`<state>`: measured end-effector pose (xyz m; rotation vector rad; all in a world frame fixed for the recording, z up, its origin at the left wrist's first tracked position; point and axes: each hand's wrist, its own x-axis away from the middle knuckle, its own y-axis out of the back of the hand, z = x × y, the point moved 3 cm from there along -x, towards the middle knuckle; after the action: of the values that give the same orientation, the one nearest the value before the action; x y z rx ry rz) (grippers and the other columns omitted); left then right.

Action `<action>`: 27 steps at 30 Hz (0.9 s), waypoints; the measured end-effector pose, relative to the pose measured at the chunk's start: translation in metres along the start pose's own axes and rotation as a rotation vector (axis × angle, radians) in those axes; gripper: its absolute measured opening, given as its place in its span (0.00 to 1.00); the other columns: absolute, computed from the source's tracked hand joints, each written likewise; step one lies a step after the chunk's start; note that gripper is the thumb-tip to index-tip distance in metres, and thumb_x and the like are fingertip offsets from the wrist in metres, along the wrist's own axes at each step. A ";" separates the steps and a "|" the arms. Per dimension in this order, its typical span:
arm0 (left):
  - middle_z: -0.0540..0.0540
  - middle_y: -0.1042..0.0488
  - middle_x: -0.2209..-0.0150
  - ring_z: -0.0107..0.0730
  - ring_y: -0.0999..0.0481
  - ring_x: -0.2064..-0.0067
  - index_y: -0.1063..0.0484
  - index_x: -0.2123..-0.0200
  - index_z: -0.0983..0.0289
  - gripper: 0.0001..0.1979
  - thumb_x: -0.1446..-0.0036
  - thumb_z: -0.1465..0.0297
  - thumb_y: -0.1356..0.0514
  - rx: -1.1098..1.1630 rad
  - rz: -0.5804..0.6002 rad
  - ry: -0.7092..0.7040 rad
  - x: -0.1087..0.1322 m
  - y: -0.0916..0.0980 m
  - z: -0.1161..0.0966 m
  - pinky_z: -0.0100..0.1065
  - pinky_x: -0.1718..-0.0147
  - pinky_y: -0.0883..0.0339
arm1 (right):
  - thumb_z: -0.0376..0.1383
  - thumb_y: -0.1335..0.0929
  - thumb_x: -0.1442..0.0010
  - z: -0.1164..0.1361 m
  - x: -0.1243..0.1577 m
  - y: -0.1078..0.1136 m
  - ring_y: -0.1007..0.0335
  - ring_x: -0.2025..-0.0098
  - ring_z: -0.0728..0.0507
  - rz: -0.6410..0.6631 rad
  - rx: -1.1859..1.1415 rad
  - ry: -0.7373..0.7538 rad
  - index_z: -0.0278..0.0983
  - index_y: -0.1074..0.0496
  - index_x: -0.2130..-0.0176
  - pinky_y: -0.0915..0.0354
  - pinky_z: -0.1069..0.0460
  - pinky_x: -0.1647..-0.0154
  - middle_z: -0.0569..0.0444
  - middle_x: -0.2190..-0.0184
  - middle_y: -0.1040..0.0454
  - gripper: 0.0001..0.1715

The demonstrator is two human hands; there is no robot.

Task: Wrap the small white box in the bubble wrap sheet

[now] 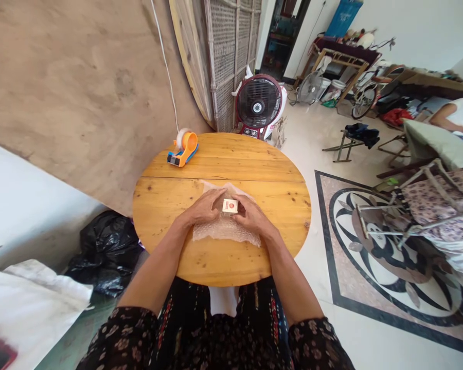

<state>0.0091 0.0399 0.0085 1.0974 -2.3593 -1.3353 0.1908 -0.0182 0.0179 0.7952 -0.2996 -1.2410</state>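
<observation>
A small white box with red print on its top sits between my two hands, over a sheet of bubble wrap spread on the round wooden table. My left hand curves round the box's left side, fingers at the far edge and thumb nearer me. From the right, my right hand grips the box with its thumb and fingers. The lower fingers of both hands are partly hidden. Farther off on the table, toward the left, rests an orange and blue tape dispenser with a roll of clear tape.
Just beyond the table stands a dark red fan. A black plastic bag lies on the left. At right are a folding stool, a chair with a patterned cloth and another person's arm at a covered table.
</observation>
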 end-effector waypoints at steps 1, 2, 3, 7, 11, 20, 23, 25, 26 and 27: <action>0.62 0.42 0.36 0.46 0.41 0.36 0.46 0.37 0.66 0.41 0.58 0.77 0.48 0.007 -0.005 0.013 0.000 0.001 0.000 0.47 0.38 0.46 | 0.31 0.31 0.50 -0.001 0.000 0.000 0.36 0.45 0.37 -0.003 -0.001 -0.007 0.41 0.40 0.39 0.41 0.41 0.44 0.46 0.43 0.34 0.40; 0.62 0.43 0.36 0.46 0.42 0.36 0.46 0.36 0.67 0.41 0.58 0.77 0.49 0.015 -0.011 0.023 0.000 0.001 0.000 0.47 0.37 0.47 | 0.31 0.31 0.50 -0.003 0.000 0.000 0.36 0.45 0.36 -0.008 -0.003 -0.014 0.40 0.40 0.39 0.41 0.41 0.44 0.46 0.43 0.34 0.39; 0.61 0.43 0.35 0.45 0.42 0.36 0.46 0.36 0.67 0.41 0.58 0.77 0.49 0.028 -0.021 0.030 0.000 0.001 0.000 0.46 0.37 0.47 | 0.31 0.31 0.50 -0.003 0.000 0.000 0.36 0.44 0.36 -0.011 -0.007 -0.017 0.40 0.40 0.39 0.40 0.41 0.44 0.46 0.43 0.33 0.39; 0.60 0.41 0.36 0.42 0.40 0.36 0.43 0.38 0.67 0.40 0.59 0.77 0.49 0.118 -0.095 0.036 0.001 0.003 -0.001 0.43 0.37 0.46 | 0.33 0.30 0.49 -0.002 0.001 0.002 0.37 0.43 0.36 0.002 -0.044 -0.002 0.41 0.40 0.39 0.40 0.42 0.44 0.46 0.42 0.35 0.38; 0.57 0.34 0.40 0.42 0.35 0.39 0.39 0.40 0.65 0.38 0.60 0.77 0.50 0.213 -0.143 0.063 0.003 0.004 0.000 0.43 0.39 0.41 | 0.38 0.29 0.47 0.002 0.002 0.009 0.36 0.45 0.37 -0.040 -0.010 -0.035 0.38 0.37 0.42 0.38 0.41 0.46 0.45 0.45 0.32 0.35; 0.59 0.28 0.45 0.44 0.30 0.44 0.31 0.46 0.64 0.29 0.55 0.74 0.47 0.392 -0.173 0.027 0.003 0.005 0.004 0.43 0.46 0.35 | 0.52 0.27 0.51 0.024 0.007 0.017 0.47 0.36 0.35 0.155 0.018 0.178 0.43 0.37 0.41 0.48 0.39 0.37 0.46 0.38 0.41 0.43; 0.59 0.27 0.47 0.45 0.29 0.45 0.29 0.48 0.64 0.26 0.54 0.72 0.45 0.416 -0.177 0.030 0.003 0.008 0.001 0.43 0.46 0.35 | 0.57 0.27 0.56 0.031 0.010 0.012 0.55 0.34 0.32 0.251 0.142 0.192 0.43 0.41 0.38 0.53 0.36 0.36 0.44 0.33 0.52 0.52; 0.58 0.27 0.47 0.43 0.29 0.46 0.30 0.49 0.63 0.26 0.53 0.73 0.46 0.446 -0.144 -0.008 0.003 0.008 -0.002 0.42 0.46 0.35 | 0.57 0.26 0.57 0.037 0.011 0.010 0.58 0.33 0.30 0.239 0.208 0.222 0.43 0.42 0.37 0.56 0.35 0.36 0.43 0.32 0.56 0.54; 0.57 0.27 0.48 0.42 0.29 0.46 0.30 0.49 0.63 0.26 0.54 0.74 0.47 0.451 -0.132 -0.025 0.003 0.008 -0.003 0.42 0.46 0.35 | 0.57 0.26 0.58 0.040 0.011 0.010 0.59 0.33 0.30 0.230 0.230 0.244 0.43 0.41 0.37 0.57 0.34 0.36 0.43 0.32 0.58 0.54; 0.57 0.27 0.48 0.42 0.29 0.46 0.29 0.50 0.64 0.25 0.54 0.74 0.47 0.445 -0.131 -0.030 0.002 0.009 -0.004 0.41 0.47 0.35 | 0.57 0.26 0.58 0.043 0.012 0.010 0.60 0.33 0.30 0.223 0.246 0.264 0.43 0.41 0.38 0.58 0.34 0.36 0.43 0.31 0.60 0.54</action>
<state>0.0053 0.0385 0.0174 1.3743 -2.7273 -0.8821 0.1755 -0.0444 0.0521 1.0952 -0.3198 -0.8874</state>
